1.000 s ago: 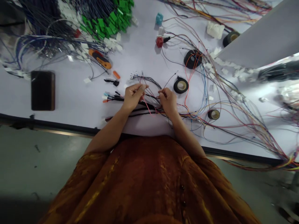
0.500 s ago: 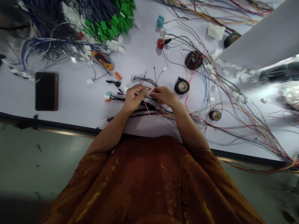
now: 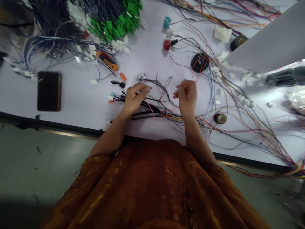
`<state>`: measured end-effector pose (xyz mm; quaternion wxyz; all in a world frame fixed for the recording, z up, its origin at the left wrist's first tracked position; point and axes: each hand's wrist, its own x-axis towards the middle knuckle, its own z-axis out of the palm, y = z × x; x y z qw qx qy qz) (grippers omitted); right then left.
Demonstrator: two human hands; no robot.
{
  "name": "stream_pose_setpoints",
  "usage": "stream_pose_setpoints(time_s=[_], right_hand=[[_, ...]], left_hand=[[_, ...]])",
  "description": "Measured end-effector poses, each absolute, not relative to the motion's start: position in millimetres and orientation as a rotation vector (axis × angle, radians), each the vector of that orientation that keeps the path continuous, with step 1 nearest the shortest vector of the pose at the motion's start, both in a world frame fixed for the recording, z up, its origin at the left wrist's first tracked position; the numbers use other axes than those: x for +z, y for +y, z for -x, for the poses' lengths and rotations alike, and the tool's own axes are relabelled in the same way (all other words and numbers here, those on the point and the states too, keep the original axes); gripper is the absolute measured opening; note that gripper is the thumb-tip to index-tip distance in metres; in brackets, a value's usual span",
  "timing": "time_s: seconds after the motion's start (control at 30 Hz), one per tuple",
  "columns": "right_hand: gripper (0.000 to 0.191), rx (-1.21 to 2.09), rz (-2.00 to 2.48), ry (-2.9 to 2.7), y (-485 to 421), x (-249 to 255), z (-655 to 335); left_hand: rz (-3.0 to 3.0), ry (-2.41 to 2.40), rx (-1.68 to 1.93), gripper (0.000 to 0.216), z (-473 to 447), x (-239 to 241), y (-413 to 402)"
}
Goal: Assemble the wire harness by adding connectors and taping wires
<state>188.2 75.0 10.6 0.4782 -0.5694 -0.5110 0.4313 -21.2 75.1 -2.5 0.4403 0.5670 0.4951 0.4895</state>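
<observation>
My left hand is closed, with thumb and forefinger pinching a thin pink wire that trails down toward my body. Under and beside it lie black-sleeved cables with small connectors at their left ends. Between the hands, a loose branch of thin dark wires with bare terminals fans across the table. My right hand is at the spot of the roll of black tape, its fingers curled inward. It covers that spot, and what its fingers hold, if anything, is hidden.
An orange cutter and a phone lie to the left, below green connectors. A black reel and a small tape roll sit at right among long wires. A grey post rises at right.
My right hand has left the wires by my left hand and moved right, over the tape roll, which it now hides. My left hand stays pinched on the pink wire.
</observation>
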Motion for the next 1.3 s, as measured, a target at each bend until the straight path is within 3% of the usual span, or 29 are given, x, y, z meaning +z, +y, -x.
stream_pose_setpoints(time_s=[0.17,0.37,0.8,1.07,1.3], right_hand=[[0.029,1.298,1.161,-1.798,86,6,-166],[0.014,1.269,1.151,-1.87,100,11,-144],[0.025,1.563,1.055,-1.142,100,23,-121],[0.007,1.196,1.122,-1.5,83,24,-117],[0.011,1.0,1.159,-1.716,82,22,-112]], left_hand=[[-1.562,1.138,1.073,0.03,41,11,75],[-1.344,1.008,1.037,0.038,69,-1,76],[-0.808,0.938,1.239,0.044,65,-7,89],[-0.821,0.957,1.226,0.042,68,-11,89],[-0.904,0.946,1.194,0.046,66,-10,90]])
